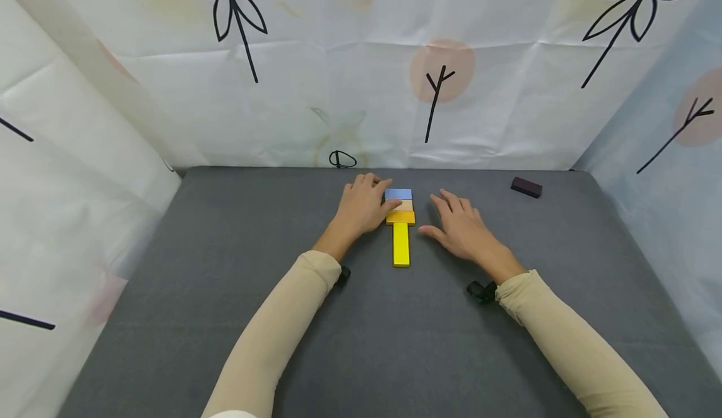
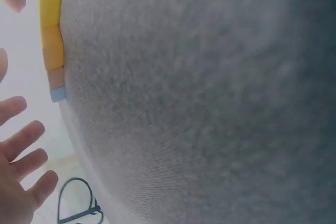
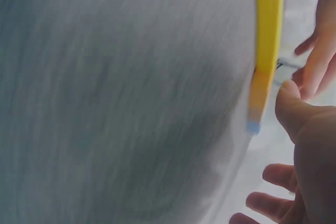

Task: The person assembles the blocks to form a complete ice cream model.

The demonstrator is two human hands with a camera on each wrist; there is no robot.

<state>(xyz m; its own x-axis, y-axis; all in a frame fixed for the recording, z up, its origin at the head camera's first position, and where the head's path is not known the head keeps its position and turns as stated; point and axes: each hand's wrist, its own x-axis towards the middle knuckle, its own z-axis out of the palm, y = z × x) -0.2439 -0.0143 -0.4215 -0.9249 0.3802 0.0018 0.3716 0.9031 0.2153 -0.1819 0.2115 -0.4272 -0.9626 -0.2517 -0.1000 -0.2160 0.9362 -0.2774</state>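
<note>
On the grey table, several flat blocks lie in a line: a blue block (image 1: 398, 194) farthest away, then a tan block (image 1: 407, 205), an orange block (image 1: 400, 218) and a long yellow block (image 1: 401, 245) pointing towards me. My left hand (image 1: 360, 208) is just left of the far blocks, fingers extended. Its thumb reaches over the tan block; whether it touches is unclear. To the right of the line, my right hand (image 1: 464, 233) hovers with spread fingers, apart from the blocks and holding nothing. The right wrist view shows its thumb and fingers (image 3: 278, 176) loosely extended.
A dark brown block (image 1: 526, 187) lies by itself near the back right of the grey table (image 1: 254, 355). White patterned cloth (image 1: 338, 79) hangs behind the table and along both sides.
</note>
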